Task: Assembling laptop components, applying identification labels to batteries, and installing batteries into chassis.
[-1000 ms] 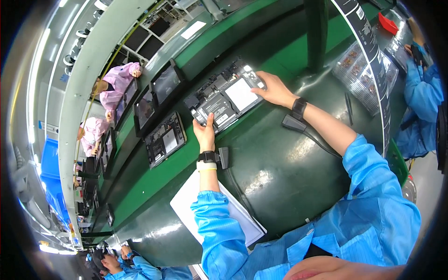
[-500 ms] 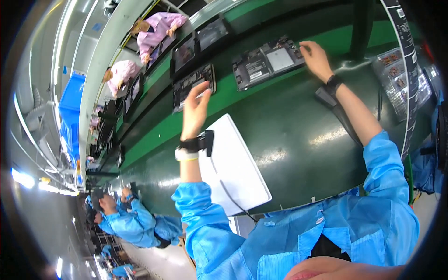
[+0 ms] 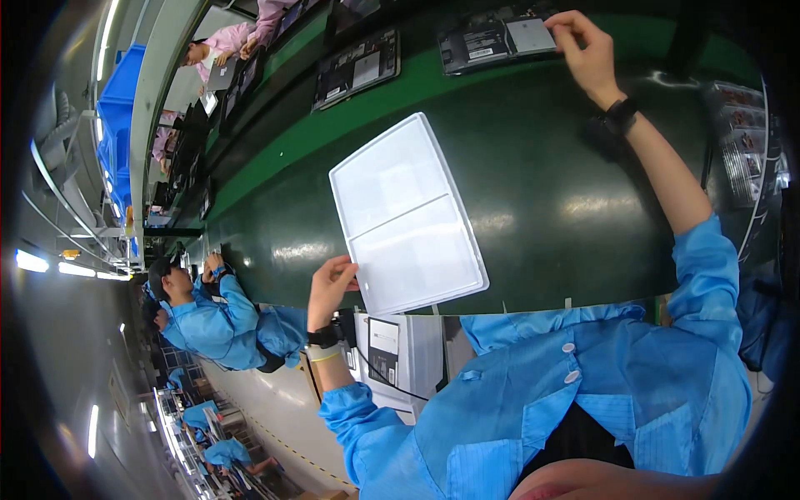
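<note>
The left hand (image 3: 335, 287), fingers bent, touches the left edge of a white tray (image 3: 412, 243) on the green surface (image 3: 554, 233); the right hand (image 3: 586, 54) curls at an opened tablet's (image 3: 479, 43) right end. Whether either grips, I cannot tell.

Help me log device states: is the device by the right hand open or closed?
Open: the device at the right hand shows dark inner parts and a white panel uncovered.

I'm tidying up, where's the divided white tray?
In the head view, near the middle, on the green bench, the tray has the left hand at its left edge.
</note>
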Available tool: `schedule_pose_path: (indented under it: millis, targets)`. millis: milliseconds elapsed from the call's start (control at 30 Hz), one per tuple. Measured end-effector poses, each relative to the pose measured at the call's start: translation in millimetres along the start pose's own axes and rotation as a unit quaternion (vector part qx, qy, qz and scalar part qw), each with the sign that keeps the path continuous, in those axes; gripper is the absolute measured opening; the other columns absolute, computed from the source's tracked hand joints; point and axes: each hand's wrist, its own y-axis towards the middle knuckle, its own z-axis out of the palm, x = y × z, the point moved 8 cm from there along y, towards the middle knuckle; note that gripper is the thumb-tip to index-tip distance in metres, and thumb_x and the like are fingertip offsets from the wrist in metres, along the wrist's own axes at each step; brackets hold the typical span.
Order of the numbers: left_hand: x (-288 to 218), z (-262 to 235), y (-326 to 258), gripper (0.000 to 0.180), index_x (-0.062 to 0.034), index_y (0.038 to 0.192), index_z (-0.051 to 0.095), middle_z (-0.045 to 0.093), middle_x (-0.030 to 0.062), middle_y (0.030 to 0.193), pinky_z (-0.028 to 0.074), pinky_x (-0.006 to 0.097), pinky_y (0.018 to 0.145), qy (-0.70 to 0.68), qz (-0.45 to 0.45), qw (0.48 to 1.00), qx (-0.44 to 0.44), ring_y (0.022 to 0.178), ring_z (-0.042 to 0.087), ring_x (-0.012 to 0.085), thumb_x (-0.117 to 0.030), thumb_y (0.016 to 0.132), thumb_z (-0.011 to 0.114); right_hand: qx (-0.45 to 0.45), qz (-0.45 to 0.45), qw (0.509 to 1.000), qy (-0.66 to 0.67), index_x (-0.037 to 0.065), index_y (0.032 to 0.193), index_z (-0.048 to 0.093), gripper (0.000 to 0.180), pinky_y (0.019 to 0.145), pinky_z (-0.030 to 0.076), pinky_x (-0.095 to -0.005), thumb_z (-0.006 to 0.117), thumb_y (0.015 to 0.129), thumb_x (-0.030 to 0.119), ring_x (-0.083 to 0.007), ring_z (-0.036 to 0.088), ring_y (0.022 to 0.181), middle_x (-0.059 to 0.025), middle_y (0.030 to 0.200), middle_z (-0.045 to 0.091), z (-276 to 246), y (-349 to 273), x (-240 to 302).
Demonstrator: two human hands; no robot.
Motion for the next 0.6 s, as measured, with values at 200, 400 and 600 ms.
schedule_pose_path:
  millis: [200,400,600]
  targets:
    - [-22.6,34.1,-12.5,0.037,0.0077,0.121,0.064,0.073,0.0119,0.100,0.060,0.028,0.065,0.075,0.068,0.992,-0.070,0.075,0.071,0.0151,-0.001,0.087,0.076,0.391,0.063,0.915,-0.069,0.002,0.110,0.066,0.026,0.060,0.049,-0.0330,0.064,0.099,0.026,-0.0175,0.061,0.060,-0.0083,0.073,0.068,103.1,-80.4,78.1]
    - [-67.0,68.3,-20.9,0.030,0.0048,0.116,0.068,0.070,0.0152,0.101,0.057,0.032,0.077,0.126,0.196,0.959,-0.161,0.086,0.072,0.0231,-0.005,0.088,0.070,0.460,0.029,0.866,-0.192,0.001,0.115,0.060,0.039,0.068,0.051,-0.0386,0.071,0.092,0.031,-0.0270,0.065,0.069,-0.0104,0.069,0.065,117.6,-114.1,89.6]
    - [-72.3,56.3,-32.6,0.029,0.0036,0.120,0.064,0.063,0.0166,0.114,0.057,0.033,0.077,0.046,0.209,0.950,-0.227,0.091,0.071,0.0243,0.000,0.091,0.064,0.441,0.066,0.891,-0.086,0.002,0.103,0.062,0.029,0.061,0.049,-0.0355,0.077,0.088,0.022,-0.0220,0.064,0.064,-0.0096,0.071,0.067,126.1,-117.2,79.6]
